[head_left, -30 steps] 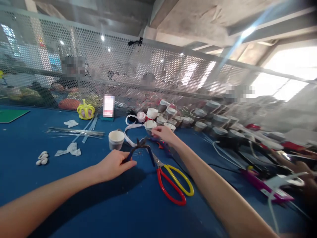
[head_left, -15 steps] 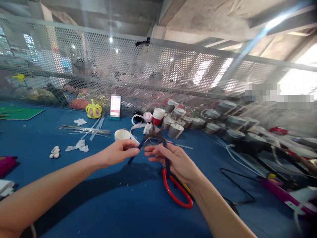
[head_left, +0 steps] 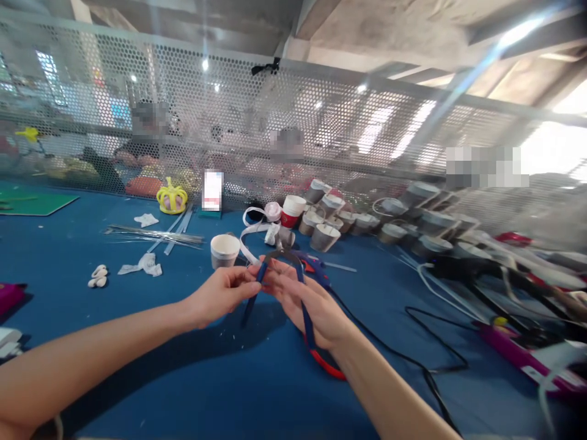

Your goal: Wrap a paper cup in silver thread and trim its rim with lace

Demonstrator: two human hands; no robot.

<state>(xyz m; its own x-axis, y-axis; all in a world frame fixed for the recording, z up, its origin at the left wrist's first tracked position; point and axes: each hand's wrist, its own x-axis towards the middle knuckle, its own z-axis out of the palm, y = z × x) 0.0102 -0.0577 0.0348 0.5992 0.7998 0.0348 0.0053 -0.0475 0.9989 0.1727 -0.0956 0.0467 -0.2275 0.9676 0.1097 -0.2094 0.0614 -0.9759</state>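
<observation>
My left hand (head_left: 225,296) is closed in a pinch on one blue handle of a pair of pliers (head_left: 306,321), with the handles spread apart. Across from it, my right hand (head_left: 316,305) curls around the other handle, its fingertips reaching inside between the two handles. Whether those fingertips hold something small is hidden. Below my right wrist shows a red handle loop (head_left: 328,365), like that of scissors; I cannot tell if it is held or lying. Just behind the pliers lies a blue tool with red parts (head_left: 316,269), like a glue gun. A white paper cup (head_left: 224,247) stands beyond my left hand.
Many grey cups (head_left: 324,237) crowd the back right. A black cord (head_left: 380,348) crosses the right side near a purple power strip (head_left: 527,357). Thin wires (head_left: 153,235), a yellow crown-shaped item (head_left: 172,198) and a lit phone (head_left: 212,189) lie left. A perforated screen (head_left: 247,122) stands behind.
My right hand has moved slightly left and down, closer to my left hand. The pliers' handles have shifted with it, baring the blue tool behind. Less of the red loop shows.
</observation>
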